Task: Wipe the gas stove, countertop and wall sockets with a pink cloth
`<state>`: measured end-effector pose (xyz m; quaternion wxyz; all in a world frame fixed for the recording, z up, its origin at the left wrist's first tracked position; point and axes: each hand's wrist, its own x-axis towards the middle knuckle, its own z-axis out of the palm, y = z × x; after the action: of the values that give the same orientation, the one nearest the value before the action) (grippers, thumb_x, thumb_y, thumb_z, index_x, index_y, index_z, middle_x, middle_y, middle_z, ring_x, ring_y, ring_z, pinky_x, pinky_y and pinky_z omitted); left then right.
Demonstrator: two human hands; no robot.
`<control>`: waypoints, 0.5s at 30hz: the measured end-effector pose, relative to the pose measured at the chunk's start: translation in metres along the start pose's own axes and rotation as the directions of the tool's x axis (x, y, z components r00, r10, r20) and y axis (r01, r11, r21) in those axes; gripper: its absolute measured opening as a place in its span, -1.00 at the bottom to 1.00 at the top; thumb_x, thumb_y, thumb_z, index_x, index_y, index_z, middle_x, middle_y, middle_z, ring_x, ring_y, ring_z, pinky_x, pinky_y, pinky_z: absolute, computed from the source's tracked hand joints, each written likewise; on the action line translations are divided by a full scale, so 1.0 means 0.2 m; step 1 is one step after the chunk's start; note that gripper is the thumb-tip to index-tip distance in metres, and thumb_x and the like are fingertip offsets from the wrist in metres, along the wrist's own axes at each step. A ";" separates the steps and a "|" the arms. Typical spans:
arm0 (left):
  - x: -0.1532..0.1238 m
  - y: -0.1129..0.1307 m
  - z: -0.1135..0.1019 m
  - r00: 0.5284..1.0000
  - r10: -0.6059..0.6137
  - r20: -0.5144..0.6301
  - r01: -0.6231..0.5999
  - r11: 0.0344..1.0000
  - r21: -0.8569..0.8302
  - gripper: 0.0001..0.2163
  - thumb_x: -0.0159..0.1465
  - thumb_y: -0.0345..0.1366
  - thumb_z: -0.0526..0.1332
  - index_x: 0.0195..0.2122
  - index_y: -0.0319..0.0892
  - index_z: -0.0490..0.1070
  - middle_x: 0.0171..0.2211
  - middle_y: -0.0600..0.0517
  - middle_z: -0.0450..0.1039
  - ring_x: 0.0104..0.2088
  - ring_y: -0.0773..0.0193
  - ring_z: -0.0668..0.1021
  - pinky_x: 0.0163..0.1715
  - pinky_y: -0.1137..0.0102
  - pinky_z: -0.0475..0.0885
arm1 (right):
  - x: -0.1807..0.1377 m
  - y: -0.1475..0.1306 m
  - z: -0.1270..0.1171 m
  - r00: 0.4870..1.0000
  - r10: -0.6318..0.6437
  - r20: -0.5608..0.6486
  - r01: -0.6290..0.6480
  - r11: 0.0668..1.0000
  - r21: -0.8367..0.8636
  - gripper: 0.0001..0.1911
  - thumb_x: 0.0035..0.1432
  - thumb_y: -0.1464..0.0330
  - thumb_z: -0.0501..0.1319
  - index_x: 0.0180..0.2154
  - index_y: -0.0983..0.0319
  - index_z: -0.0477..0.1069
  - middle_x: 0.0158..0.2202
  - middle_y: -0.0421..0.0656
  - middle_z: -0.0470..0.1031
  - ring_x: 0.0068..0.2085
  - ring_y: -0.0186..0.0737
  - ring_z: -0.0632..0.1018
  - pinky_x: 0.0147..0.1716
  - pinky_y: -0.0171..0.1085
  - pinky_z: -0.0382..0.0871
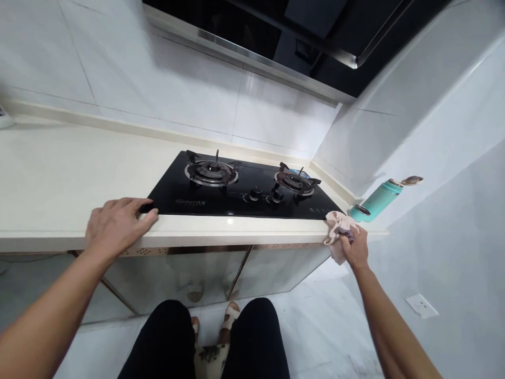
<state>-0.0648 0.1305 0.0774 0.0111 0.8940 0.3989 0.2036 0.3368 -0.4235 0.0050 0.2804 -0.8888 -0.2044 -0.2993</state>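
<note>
My right hand (357, 247) grips a pale pink cloth (336, 225) at the right end of the counter's front edge. Part of the cloth lies on the counter by the cooktop's front right corner, and part hangs over the edge. My left hand (118, 223) rests on the counter (79, 173), fingers spread, its fingertips at the front left corner of the black gas cooktop (236, 202). The cooktop has a left burner (212, 172), a right burner (294, 181) and two knobs. Just beyond my right hand stands a turquoise flask (379, 201) with its lid open.
A black range hood (252, 31) overhangs the cooktop. White tiled walls (189, 84) close off the back and right. Cabinet doors (177, 276) stand below the counter, with my knees in front. A white object (5, 120) is at the far left. A wall socket (421, 306) sits low right.
</note>
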 end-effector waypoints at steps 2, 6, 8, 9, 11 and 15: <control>0.00 0.01 0.00 1.000 -0.005 -0.010 0.005 1.000 -0.020 -0.51 0.38 0.04 0.01 0.17 -0.01 0.52 0.23 -0.04 0.50 0.24 -0.08 0.43 0.21 0.03 0.29 | -0.06 -0.20 0.04 1.000 -0.009 -0.006 0.009 1.000 0.011 -0.47 0.15 0.16 0.09 0.09 0.24 0.43 0.21 0.16 0.27 0.25 0.16 0.36 0.25 0.13 0.32; -0.02 0.04 -0.02 1.000 0.000 -0.019 -0.002 0.998 -0.055 -0.53 0.38 0.01 0.05 0.15 -0.05 0.55 0.20 -0.08 0.52 0.23 -0.11 0.44 0.22 0.01 0.29 | -0.27 -0.79 0.20 0.982 -0.190 -0.016 0.191 0.976 0.101 -0.55 0.17 0.20 0.14 0.05 0.20 0.49 0.19 0.13 0.32 0.24 0.19 0.37 0.25 0.17 0.32; -0.03 0.05 -0.03 1.000 0.011 -0.019 -0.012 0.998 -0.064 -0.53 0.39 0.00 0.06 0.16 -0.08 0.55 0.20 -0.10 0.53 0.22 -0.10 0.44 0.23 0.01 0.28 | -0.39 -1.09 0.28 0.958 -0.276 -0.079 0.287 0.940 0.186 -0.56 0.17 0.21 0.19 0.06 0.20 0.51 0.21 0.14 0.31 0.21 0.18 0.39 0.20 0.15 0.35; -0.03 0.05 -0.04 1.000 0.021 -0.018 -0.022 0.998 -0.067 -0.53 0.39 0.00 0.07 0.17 -0.09 0.54 0.20 -0.10 0.53 0.22 -0.10 0.44 0.23 0.01 0.28 | -0.44 -1.24 0.32 0.941 -0.319 -0.109 0.337 0.912 0.236 -0.56 0.16 0.22 0.21 0.06 0.20 0.52 0.22 0.14 0.30 0.20 0.19 0.39 0.19 0.15 0.36; -0.04 0.05 -0.04 0.999 0.041 -0.017 -0.042 0.996 -0.073 -0.52 0.39 -0.01 0.07 0.18 -0.12 0.54 0.19 -0.13 0.53 0.22 -0.11 0.45 0.23 0.01 0.28 | -0.54 -1.48 0.37 0.917 -0.376 -0.133 0.398 0.851 0.343 -0.55 0.15 0.24 0.25 0.07 0.19 0.52 0.26 0.13 0.29 0.22 0.19 0.39 0.20 0.17 0.35; -0.06 0.03 -0.05 0.996 0.074 -0.044 -0.079 0.988 -0.134 -0.56 0.36 -0.07 0.07 0.10 -0.11 0.60 0.16 -0.10 0.57 0.21 -0.09 0.49 0.23 0.08 0.31 | -0.64 -1.78 0.39 0.897 -0.438 -0.057 0.381 0.701 0.602 -0.59 0.17 0.27 0.22 0.06 0.17 0.53 0.29 0.08 0.33 0.27 0.15 0.39 0.27 0.19 0.28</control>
<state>-0.0717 0.1164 0.0830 0.0562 0.9018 0.3496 0.2478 0.0863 -0.1302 0.0043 0.4633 -0.6983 -0.4933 -0.2334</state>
